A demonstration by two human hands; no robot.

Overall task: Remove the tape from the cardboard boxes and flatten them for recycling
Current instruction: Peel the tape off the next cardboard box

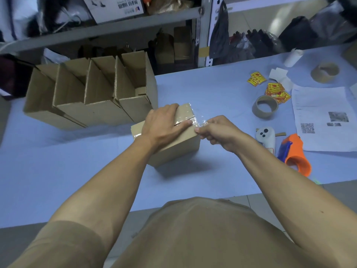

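Across the blue table (pixel 58 171), toward the far left: four open boxes (pixel 92 93) in a row, still unflattened. Nearer, at the centre: one small taped box (pixel 173 147). Left hand (pixel 164 124) flat on its top, fingers straight, pressing down. Right hand (pixel 218 130) pinching the loose end of clear tape (pixel 197 120) at the box's right edge. Best to peel low and slow along the seam, holding the lid firmly down. On the right: two tape cores (pixel 265 109), one orange dispenser (pixel 295 153).

Both bare forearms reach toward twelve o'clock. The left hand (pixel 163 123) lies palm down, fingers straight; at its three o'clock, the right hand (pixel 218 132) pinches with curled fingers.
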